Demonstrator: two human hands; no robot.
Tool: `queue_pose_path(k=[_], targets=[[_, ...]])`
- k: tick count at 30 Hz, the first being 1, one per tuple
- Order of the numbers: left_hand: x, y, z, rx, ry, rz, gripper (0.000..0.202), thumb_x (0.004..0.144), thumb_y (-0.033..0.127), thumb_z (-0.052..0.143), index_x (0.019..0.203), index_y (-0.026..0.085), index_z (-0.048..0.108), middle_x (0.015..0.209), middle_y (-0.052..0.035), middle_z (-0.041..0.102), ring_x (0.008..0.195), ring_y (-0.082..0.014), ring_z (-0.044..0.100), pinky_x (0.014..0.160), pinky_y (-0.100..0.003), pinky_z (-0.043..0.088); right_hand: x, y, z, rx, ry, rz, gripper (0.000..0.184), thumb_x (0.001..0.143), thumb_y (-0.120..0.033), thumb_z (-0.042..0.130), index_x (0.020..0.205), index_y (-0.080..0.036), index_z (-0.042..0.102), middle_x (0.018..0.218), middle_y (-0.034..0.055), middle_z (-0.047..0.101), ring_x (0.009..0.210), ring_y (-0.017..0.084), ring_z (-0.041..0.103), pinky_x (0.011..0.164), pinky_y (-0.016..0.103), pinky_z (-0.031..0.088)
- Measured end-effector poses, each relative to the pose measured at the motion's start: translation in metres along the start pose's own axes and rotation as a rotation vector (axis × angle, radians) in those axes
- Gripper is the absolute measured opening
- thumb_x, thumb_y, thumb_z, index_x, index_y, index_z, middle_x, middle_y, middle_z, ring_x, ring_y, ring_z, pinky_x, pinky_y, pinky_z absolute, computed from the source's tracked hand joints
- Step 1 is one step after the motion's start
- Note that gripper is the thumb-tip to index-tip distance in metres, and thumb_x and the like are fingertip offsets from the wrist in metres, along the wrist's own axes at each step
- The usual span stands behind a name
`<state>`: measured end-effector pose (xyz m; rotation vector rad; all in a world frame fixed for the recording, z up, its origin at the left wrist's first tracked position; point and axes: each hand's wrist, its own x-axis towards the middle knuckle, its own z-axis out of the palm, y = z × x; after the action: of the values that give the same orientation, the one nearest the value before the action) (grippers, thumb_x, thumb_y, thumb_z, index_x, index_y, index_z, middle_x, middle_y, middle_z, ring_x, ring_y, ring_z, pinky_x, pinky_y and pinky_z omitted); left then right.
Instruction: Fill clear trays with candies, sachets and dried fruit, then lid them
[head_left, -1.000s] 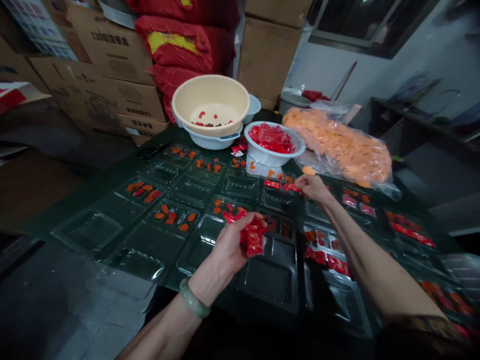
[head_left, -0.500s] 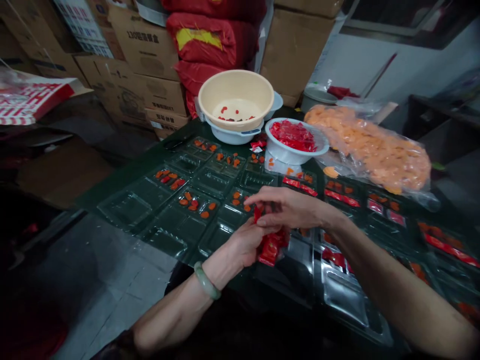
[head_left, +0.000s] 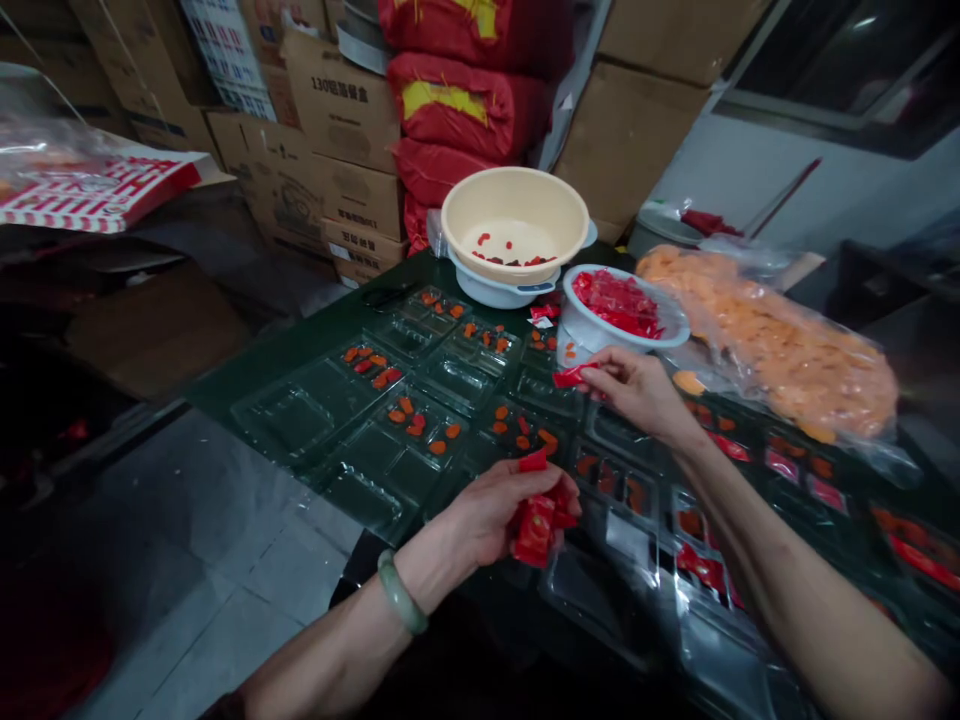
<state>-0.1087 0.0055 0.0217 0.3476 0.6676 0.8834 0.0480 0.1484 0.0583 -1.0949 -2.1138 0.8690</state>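
- Right hand [head_left: 637, 395] has moved out ahead of left hand [head_left: 491, 515], pinching a red packet [head_left: 571, 376], not yet set down.
- Left hand grips a packet bunch [head_left: 535, 532]; blur hides its count.

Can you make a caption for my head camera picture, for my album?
The left hand clutches red packets while the right hand holds another packet above clear trays.

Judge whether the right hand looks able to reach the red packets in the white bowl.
Probably yes: the right hand is near the white bowl, with nothing visible blocking the red packets inside, though its held packet may hinder grasping.
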Motion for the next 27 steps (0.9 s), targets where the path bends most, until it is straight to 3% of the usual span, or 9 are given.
queue_pose_path(k=[3, 6, 9, 14, 17, 20, 23, 25, 27], targets=[[-0.006, 0.004, -0.01, -0.077, 0.047, 0.045, 0.019, 0.083, 0.026, 0.052, 0.081, 0.011, 0.064, 0.073, -0.0089, 0.062, 0.058, -0.0133, 0.059, 0.051, -0.024, 0.048, 0.025, 0.043, 0.008, -0.139, 0.061, 0.017, 0.015, 0.081, -0.033, 0.052, 0.076, -0.02, 0.046, 0.067, 0.0029, 0.065, 0.052, 0.014, 0.055, 0.051, 0.025, 0.041], [-0.01, 0.008, -0.017, -0.135, 0.093, 0.113, 0.016, 0.084, 0.02, 0.051, 0.083, 0.011, 0.064, 0.075, -0.0101, 0.063, 0.061, -0.0145, 0.06, 0.053, -0.026, 0.048, 0.046, 0.07, 0.025, -0.493, 0.094, -0.109, 0.009, 0.085, -0.025, 0.043, 0.084, -0.019, 0.05, 0.075, 0.0061, 0.065, 0.064, 0.018, 0.058, 0.06, 0.028, 0.041], [-0.012, 0.01, -0.021, -0.169, 0.136, 0.144, 0.014, 0.082, 0.018, 0.052, 0.083, 0.011, 0.064, 0.075, -0.0109, 0.064, 0.062, -0.0151, 0.061, 0.055, -0.027, 0.049, 0.065, 0.083, 0.039, -0.758, 0.004, -0.251, 0.02, 0.087, -0.018, 0.037, 0.09, -0.017, 0.056, 0.085, 0.0104, 0.066, 0.078, 0.021, 0.058, 0.069, 0.03, 0.039], [-0.011, 0.011, -0.024, -0.177, 0.208, 0.202, 0.012, 0.079, 0.017, 0.057, 0.083, 0.01, 0.065, 0.078, -0.0121, 0.064, 0.067, -0.017, 0.061, 0.055, -0.027, 0.05, 0.081, 0.092, 0.04, -0.809, -0.101, -0.323, 0.024, 0.083, -0.009, 0.041, 0.091, -0.016, 0.063, 0.106, 0.0134, 0.063, 0.096, 0.023, 0.054, 0.083, 0.035, 0.036], [-0.011, 0.012, -0.023, -0.162, 0.215, 0.23, 0.012, 0.077, 0.015, 0.057, 0.084, 0.01, 0.065, 0.077, -0.0117, 0.065, 0.066, -0.0171, 0.062, 0.055, -0.027, 0.049, 0.071, 0.074, 0.036, -0.733, -0.017, -0.296, 0.03, 0.082, -0.008, 0.041, 0.099, -0.016, 0.064, 0.117, 0.0146, 0.057, 0.103, 0.024, 0.052, 0.085, 0.038, 0.037], [-0.012, 0.013, -0.018, -0.122, 0.189, 0.219, 0.014, 0.073, 0.011, 0.056, 0.084, 0.011, 0.066, 0.075, -0.011, 0.065, 0.064, -0.0169, 0.062, 0.054, -0.027, 0.049, 0.043, 0.026, 0.035, -0.381, -0.007, -0.207, 0.03, 0.087, -0.018, 0.041, 0.109, -0.014, 0.061, 0.101, 0.0118, 0.062, 0.087, 0.02, 0.057, 0.075, 0.033, 0.044], [-0.011, 0.009, -0.009, -0.06, 0.163, 0.14, 0.012, 0.071, 0.01, 0.057, 0.08, 0.01, 0.065, 0.071, -0.0096, 0.064, 0.057, -0.0148, 0.06, 0.052, -0.026, 0.048, 0.009, -0.03, 0.035, -0.035, -0.386, -0.176, 0.034, 0.086, -0.031, 0.048, 0.116, -0.016, 0.056, 0.089, 0.0047, 0.062, 0.073, 0.013, 0.058, 0.064, 0.026, 0.047], [-0.01, 0.005, -0.002, -0.033, 0.186, 0.087, 0.008, 0.069, 0.008, 0.059, 0.075, 0.01, 0.064, 0.068, -0.0088, 0.064, 0.053, -0.0143, 0.059, 0.05, -0.026, 0.048, -0.009, -0.056, 0.035, 0.025, -0.624, -0.207, 0.027, 0.082, -0.03, 0.056, 0.105, -0.017, 0.061, 0.087, 0.0026, 0.062, 0.071, 0.011, 0.057, 0.061, 0.022, 0.046], [-0.009, 0.0, 0.003, -0.026, 0.202, 0.046, 0.007, 0.068, 0.006, 0.058, 0.072, 0.009, 0.063, 0.067, -0.0089, 0.064, 0.054, -0.0156, 0.06, 0.05, -0.027, 0.048, -0.022, -0.069, 0.035, 0.003, -0.725, -0.214, 0.013, 0.08, -0.025, 0.057, 0.085, -0.015, 0.064, 0.077, 0.0007, 0.062, 0.065, 0.009, 0.056, 0.057, 0.02, 0.044]])
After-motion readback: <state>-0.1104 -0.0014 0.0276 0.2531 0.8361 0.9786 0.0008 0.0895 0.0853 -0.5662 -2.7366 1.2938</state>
